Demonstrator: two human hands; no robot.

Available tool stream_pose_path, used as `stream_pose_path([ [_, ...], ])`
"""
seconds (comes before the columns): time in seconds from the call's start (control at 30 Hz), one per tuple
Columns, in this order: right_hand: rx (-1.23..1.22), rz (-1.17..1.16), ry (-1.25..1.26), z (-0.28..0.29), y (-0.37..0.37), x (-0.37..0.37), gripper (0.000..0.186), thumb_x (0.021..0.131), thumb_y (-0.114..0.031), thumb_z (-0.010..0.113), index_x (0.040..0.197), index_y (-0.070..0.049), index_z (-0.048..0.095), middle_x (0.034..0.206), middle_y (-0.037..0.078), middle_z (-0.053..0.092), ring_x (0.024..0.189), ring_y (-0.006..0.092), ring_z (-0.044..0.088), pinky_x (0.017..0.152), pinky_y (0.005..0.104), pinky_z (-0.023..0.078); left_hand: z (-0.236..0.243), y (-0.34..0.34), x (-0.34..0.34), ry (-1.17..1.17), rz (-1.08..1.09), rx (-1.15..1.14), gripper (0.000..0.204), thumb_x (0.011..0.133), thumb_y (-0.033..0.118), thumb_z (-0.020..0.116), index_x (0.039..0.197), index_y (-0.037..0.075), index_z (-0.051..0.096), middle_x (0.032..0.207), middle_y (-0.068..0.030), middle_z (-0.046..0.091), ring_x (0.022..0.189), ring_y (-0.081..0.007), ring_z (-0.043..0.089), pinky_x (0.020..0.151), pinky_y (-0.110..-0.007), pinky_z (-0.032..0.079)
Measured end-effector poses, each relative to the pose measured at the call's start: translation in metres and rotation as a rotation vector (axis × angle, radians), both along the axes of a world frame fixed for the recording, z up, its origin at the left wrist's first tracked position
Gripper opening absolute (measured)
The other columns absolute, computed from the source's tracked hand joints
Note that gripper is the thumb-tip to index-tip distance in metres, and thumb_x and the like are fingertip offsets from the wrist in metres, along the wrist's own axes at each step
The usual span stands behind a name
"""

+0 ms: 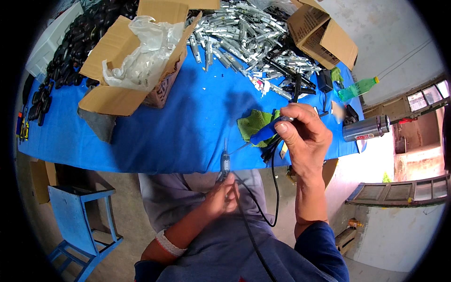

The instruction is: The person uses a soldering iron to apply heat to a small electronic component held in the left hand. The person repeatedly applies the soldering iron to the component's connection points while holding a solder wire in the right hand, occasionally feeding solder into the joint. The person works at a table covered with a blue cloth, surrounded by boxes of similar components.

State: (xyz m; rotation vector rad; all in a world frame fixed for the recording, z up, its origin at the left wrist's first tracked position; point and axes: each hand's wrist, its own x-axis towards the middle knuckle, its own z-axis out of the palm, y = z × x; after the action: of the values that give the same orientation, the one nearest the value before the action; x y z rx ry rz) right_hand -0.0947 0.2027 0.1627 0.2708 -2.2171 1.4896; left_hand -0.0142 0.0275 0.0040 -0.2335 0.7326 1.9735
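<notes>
Tabletop [174, 145], right grip [307, 134] closed on tool [264, 133]

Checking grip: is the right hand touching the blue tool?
Touching: the head view shows the right hand pinching the blue tool between thumb and fingers.

Tool [265, 132] right of device [226, 162], pile [242, 35] behind, chair [70, 217] left

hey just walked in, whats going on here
A person sits at a blue-covered table, holding a slim greyish piece upright in the left hand. The right hand grips a blue-handled tool, its thin tip angled toward that piece; whether they touch is hard to tell. A big heap of slim grey pieces lies at the back, beside an open cardboard box.
</notes>
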Motion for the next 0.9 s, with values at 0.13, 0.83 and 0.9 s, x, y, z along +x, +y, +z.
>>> stream_pose_path([
  [0.13,-0.307,0.134,-0.164,0.01,-0.001,0.002,0.024,0.08,-0.003,0.072,0.102,0.002,0.063,0.099,0.011,0.065,0.09,0.0147,0.059,0.079,0.0271,0.047,-0.002,0.002,0.001,-0.001,0.004,-0.034,0.056,0.097,0.057,0.03,0.066,0.012,0.041,0.047,-0.0043,0.04,0.041,-0.0155,0.042,0.041,-0.026,0.034],
  [0.83,-0.13,0.138,-0.136,0.011,0.0,0.006,0.022,0.083,-0.007,0.07,0.103,0.001,0.065,0.098,0.009,0.066,0.087,0.0141,0.06,0.075,0.023,0.047,-0.005,0.003,0.002,-0.011,0.021,-0.013,0.055,0.097,0.057,0.031,0.064,0.013,0.04,0.048,-0.0034,0.041,0.041,-0.0152,0.041,0.041,-0.026,0.034],
  [0.9,-0.138,0.083,-0.062,0.003,-0.003,0.005,0.022,0.082,-0.006,0.071,0.102,0.001,0.065,0.102,0.009,0.064,0.087,0.0134,0.059,0.074,0.0229,0.047,-0.002,0.003,0.001,-0.014,0.018,-0.012,0.055,0.097,0.057,0.031,0.064,0.013,0.04,0.048,-0.0031,0.042,0.04,-0.0145,0.042,0.041,-0.026,0.034],
])
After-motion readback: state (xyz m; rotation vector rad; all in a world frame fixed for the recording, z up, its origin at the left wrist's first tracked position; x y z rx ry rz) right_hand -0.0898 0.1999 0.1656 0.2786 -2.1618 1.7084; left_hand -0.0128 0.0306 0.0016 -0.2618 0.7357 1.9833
